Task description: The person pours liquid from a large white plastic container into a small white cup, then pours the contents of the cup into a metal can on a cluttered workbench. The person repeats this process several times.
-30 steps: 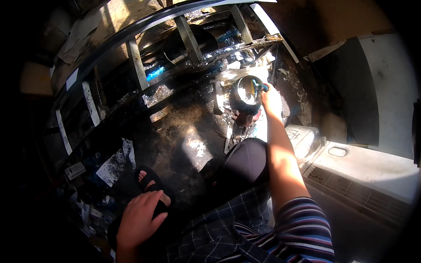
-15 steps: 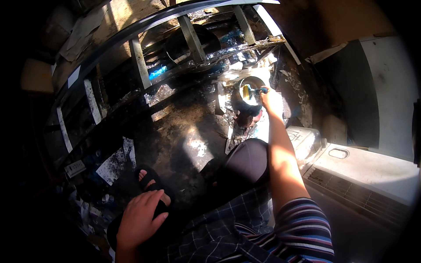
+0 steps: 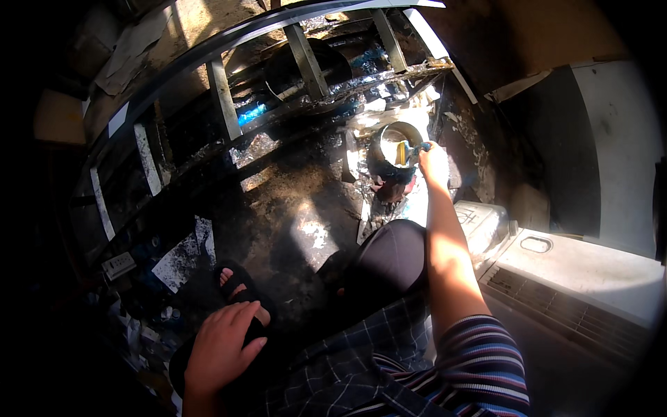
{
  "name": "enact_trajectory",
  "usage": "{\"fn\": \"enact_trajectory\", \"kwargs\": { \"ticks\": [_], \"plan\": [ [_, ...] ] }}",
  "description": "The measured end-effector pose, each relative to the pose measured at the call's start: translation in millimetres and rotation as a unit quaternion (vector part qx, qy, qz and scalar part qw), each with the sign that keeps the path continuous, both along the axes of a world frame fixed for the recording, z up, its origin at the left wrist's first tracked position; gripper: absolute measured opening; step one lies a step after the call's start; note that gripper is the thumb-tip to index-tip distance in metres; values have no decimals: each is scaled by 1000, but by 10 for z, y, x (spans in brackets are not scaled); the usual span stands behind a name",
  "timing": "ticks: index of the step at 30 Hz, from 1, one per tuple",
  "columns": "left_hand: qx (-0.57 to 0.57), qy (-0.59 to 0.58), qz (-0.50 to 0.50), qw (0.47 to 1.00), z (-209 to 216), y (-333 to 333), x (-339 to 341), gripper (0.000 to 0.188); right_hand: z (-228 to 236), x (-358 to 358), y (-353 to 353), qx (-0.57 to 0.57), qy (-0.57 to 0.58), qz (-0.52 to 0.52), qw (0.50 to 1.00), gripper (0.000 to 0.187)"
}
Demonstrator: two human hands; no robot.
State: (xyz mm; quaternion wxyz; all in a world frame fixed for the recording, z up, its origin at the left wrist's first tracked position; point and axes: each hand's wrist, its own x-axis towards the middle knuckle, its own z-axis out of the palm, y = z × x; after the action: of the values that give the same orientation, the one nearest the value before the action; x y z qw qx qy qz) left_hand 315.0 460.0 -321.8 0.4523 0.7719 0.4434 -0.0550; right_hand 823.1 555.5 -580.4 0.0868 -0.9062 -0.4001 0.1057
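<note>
My right hand (image 3: 435, 162) reaches forward to the rim of a small round dark pot (image 3: 397, 147) standing on the dirty floor, fingers closed on a small blue-grey thing at its edge. Something yellow stands inside the pot. My left hand (image 3: 219, 344) rests low near my knee, fingers spread flat and holding nothing, just beside my sandalled foot (image 3: 240, 292). My right arm in a striped sleeve (image 3: 479, 368) runs from the lower edge; my dark-clad knee (image 3: 389, 254) lies under it.
A curved metal frame with slats (image 3: 222, 97) arcs across the back, with a large dark pan (image 3: 306, 66) behind it. A white grilled appliance casing (image 3: 583, 285) lies at the right. Scraps of paper and litter (image 3: 180, 254) cover the stained floor at the left.
The view has shifted slightly. My right hand stays at the pot's rim and my left hand stays by the foot.
</note>
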Motion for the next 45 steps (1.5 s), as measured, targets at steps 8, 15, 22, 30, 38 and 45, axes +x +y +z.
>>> {"fn": "enact_trajectory", "kwargs": {
  "ticks": [8, 15, 22, 30, 38, 45],
  "plan": [
    [5, 0, 0, 1000, 3, -6, -3, 57, 254, -254, 92, -47, 11, 40, 998, 29],
    [-5, -31, 10, 999, 31, 45, 39, 56, 134, -152, 89, -10, 7, 32, 999, 28],
    [1, -37, 18, 999, 6, 17, 24, 54, 25, -26, 86, -36, 6, 44, 998, 28],
    [2, -38, 15, 999, 33, 26, 48, 53, 251, -250, 105, -43, 2, 53, 998, 26],
    [2, -34, 7, 999, 44, 38, 53, 54, 63, -105, 42, 25, 5, 18, 1000, 27],
    [-11, -43, 22, 999, 11, 22, 38, 54, 162, -142, 88, -44, 8, 45, 998, 29]
  ]
}}
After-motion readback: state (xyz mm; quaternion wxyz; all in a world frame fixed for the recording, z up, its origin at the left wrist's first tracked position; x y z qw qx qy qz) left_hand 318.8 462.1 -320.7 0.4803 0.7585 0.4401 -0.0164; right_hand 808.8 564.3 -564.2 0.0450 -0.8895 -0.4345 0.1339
